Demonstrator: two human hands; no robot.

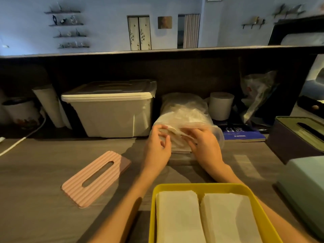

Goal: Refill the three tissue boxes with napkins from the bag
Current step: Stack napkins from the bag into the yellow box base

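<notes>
A clear plastic bag (pixel 185 111) of napkins lies at the middle of the counter. Both hands are at its near end. My left hand (pixel 158 146) curls its fingers round the bag's opening on the left. My right hand (pixel 203 144) pinches napkins at the opening on the right. Close to me stands an open yellow tissue box (pixel 154 204) with two stacks of white napkins (pixel 201 216) side by side in it. Its pink ribbed lid (pixel 98 178) lies flat on the counter to the left. A dark green tissue box (pixel 296 135) and a pale green one (pixel 305 188) stand at the right.
A lidded white storage bin (pixel 110 111) stands behind the pink lid. A paper roll (pixel 220 106), a crumpled clear bag (pixel 257 95) and a blue book (pixel 243 135) lie behind the napkin bag. A white cable (pixel 21 139) runs at the far left.
</notes>
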